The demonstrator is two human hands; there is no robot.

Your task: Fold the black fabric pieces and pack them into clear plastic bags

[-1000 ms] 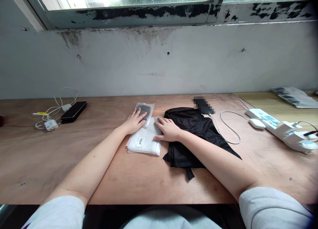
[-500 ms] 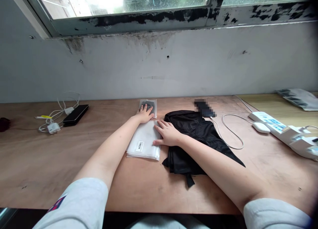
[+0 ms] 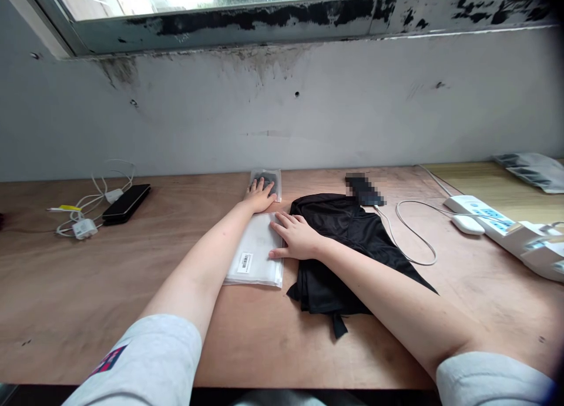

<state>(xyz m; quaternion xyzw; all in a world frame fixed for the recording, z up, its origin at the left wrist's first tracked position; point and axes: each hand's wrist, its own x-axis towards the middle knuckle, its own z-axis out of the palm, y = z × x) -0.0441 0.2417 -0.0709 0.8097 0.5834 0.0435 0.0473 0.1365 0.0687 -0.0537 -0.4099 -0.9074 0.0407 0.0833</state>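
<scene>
My left hand (image 3: 259, 197) lies with fingers spread on a small clear pouch (image 3: 277, 188) with something dark inside, close to the wall. Just nearer to me is a larger white plastic bag (image 3: 259, 241) with a barcode label (image 3: 245, 262), lying flat. Its right edge is under the fingers of my right hand (image 3: 297, 235), which are stretched out and apart. A folded black garment (image 3: 328, 282) rests on the table to the right, partly beneath my right forearm.
A dark phone (image 3: 365, 190) with a white cable lies behind the garment. On the right are a white power strip (image 3: 480, 211) and a grey plastic packet (image 3: 533, 171). A black case (image 3: 127, 204) and white chargers (image 3: 83, 228) sit at the left. The wall (image 3: 198, 118) bounds the table's back.
My left hand and the small pouch have shifted slightly away from me, toward the wall. The gap between the pouch and white bag is wider. My right hand stays on the bag.
</scene>
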